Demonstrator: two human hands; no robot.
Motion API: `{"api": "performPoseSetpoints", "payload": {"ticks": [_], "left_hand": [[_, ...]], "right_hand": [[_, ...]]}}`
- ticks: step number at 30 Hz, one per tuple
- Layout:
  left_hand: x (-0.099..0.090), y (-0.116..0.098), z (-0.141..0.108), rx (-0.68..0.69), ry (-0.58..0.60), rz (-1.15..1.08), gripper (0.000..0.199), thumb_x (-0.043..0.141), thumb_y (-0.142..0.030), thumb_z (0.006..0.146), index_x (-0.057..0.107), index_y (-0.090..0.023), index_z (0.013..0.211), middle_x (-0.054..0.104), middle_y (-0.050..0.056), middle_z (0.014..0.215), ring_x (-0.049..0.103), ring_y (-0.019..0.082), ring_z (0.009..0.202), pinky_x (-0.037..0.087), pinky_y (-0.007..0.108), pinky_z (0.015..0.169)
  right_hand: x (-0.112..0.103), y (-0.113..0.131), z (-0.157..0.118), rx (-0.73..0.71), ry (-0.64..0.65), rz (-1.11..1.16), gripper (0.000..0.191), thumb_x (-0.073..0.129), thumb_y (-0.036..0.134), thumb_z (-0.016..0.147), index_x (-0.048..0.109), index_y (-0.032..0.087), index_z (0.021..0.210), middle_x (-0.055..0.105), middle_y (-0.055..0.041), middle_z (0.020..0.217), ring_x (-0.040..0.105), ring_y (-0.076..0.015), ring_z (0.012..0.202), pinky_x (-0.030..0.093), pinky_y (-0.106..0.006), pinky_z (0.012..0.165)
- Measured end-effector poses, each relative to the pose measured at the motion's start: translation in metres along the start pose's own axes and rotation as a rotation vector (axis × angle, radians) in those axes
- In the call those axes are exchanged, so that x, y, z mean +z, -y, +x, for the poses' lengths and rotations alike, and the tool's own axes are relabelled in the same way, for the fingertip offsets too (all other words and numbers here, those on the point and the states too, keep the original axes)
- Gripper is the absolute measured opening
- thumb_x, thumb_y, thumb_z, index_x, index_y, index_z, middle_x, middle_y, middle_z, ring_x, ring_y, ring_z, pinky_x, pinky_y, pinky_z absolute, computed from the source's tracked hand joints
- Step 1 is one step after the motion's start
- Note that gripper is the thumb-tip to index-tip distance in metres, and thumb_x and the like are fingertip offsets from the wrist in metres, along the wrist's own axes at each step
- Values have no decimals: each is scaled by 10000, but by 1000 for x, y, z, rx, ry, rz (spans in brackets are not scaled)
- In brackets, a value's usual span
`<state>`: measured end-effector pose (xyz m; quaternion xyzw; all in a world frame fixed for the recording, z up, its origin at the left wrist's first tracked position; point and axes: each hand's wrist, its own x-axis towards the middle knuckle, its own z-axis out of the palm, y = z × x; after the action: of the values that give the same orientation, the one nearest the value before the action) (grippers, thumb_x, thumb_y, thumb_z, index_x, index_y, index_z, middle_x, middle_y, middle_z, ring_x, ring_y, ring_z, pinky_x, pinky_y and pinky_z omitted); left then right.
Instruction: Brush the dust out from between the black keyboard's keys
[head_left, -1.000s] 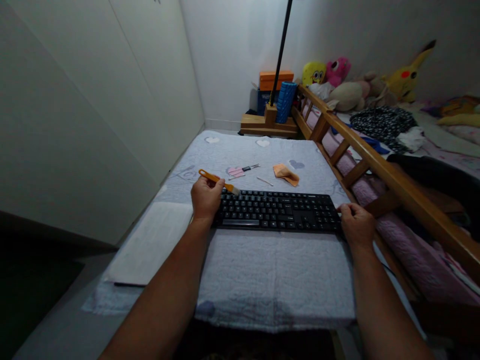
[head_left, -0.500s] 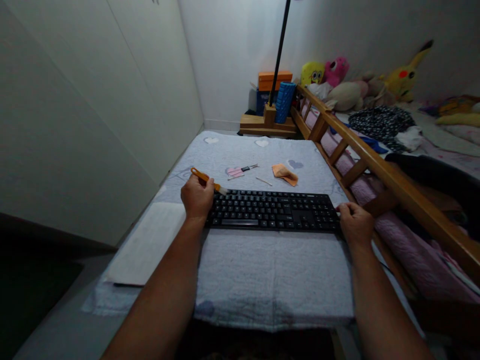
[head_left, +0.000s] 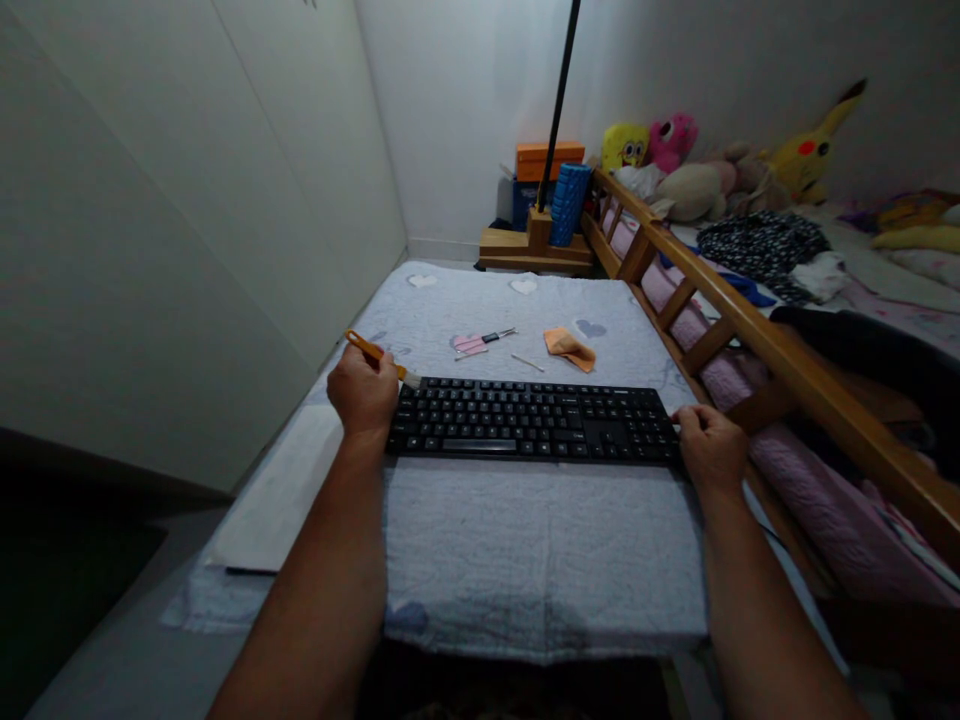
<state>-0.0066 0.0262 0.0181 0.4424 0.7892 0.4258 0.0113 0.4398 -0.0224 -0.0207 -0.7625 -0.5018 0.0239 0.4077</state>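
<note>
A black keyboard [head_left: 525, 422] lies flat across a table with a pale blue cloth [head_left: 547, 540]. My left hand [head_left: 363, 388] is closed around a brush [head_left: 365, 346] with an orange handle; its pale bristles are at the keyboard's top left corner. At the keyboard's right end, my right hand [head_left: 711, 445] is closed, its fingertips pinching the edge. Behind the keyboard lie an orange cloth [head_left: 570, 348], a cotton swab [head_left: 528, 362], and a small tool [head_left: 499, 336] beside a pink piece [head_left: 470, 345].
A white sheet or pad [head_left: 281, 500] lies left, partly under my left forearm. A wooden bed rail [head_left: 720, 310] runs along the right side, with plush toys beyond. A black pole [head_left: 559, 105] on a wooden base stands behind the table; a pale cabinet [head_left: 187, 220] stands left.
My left hand and the brush have moved left, from the keyboard's upper left keys to its corner, uncovering its left end. My right hand has stayed in place.
</note>
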Motion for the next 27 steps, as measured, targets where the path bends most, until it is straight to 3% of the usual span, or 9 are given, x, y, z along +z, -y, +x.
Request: {"api": "performPoseSetpoints", "payload": {"ticks": [8, 15, 17, 21, 24, 27], "left_hand": [[-3, 1, 1, -7, -56, 40, 183, 609, -286, 822, 655, -186, 968, 703, 132, 974, 678, 356, 1029, 480, 527, 1019], [-2, -3, -3, 30, -109, -77, 189, 622, -270, 810, 672, -166, 959, 716, 104, 952, 698, 288, 955, 509, 437, 968], [1, -9, -7, 18, -63, -189, 188, 651, -296, 789, 676, -165, 922, 720, 81, 893, 703, 253, 872, 535, 384, 891], [11, -21, -24, 10, 161, -417, 209, 681, -353, 761, 677, -172, 865, 731, 47, 832, 698, 206, 776, 540, 309, 754], [16, -28, -37, 20, 271, -440, 220, 694, -368, 750, 677, -169, 843, 731, 45, 801, 690, 199, 743, 529, 300, 721], [17, -31, -42, 45, 302, -376, 206, 686, -360, 761, 676, -170, 839, 723, 42, 773, 682, 200, 723, 514, 304, 708]], "right_hand": [[0, -1, 1, 1, 0, -6, 311, 493, 421, 744, 688, 183, 695, 644, -59, 625, 589, -226, 650, 394, -328, 645], [2, -6, 2, -9, 8, -9, 326, 482, 431, 751, 685, 183, 691, 624, -52, 620, 601, -232, 662, 387, -326, 643], [3, -7, 2, -7, 6, -6, 322, 485, 429, 751, 684, 183, 692, 623, -49, 621, 601, -231, 662, 387, -325, 642], [3, -5, 1, -1, -1, 0, 308, 497, 422, 748, 685, 185, 689, 620, -45, 611, 594, -224, 648, 386, -324, 635], [2, -3, 1, -5, -6, -7, 310, 494, 423, 749, 683, 187, 684, 626, -49, 613, 594, -225, 653, 388, -326, 637], [2, -2, 1, -12, -5, -17, 320, 486, 426, 748, 689, 184, 692, 639, -54, 631, 601, -225, 658, 393, -326, 647]]}}
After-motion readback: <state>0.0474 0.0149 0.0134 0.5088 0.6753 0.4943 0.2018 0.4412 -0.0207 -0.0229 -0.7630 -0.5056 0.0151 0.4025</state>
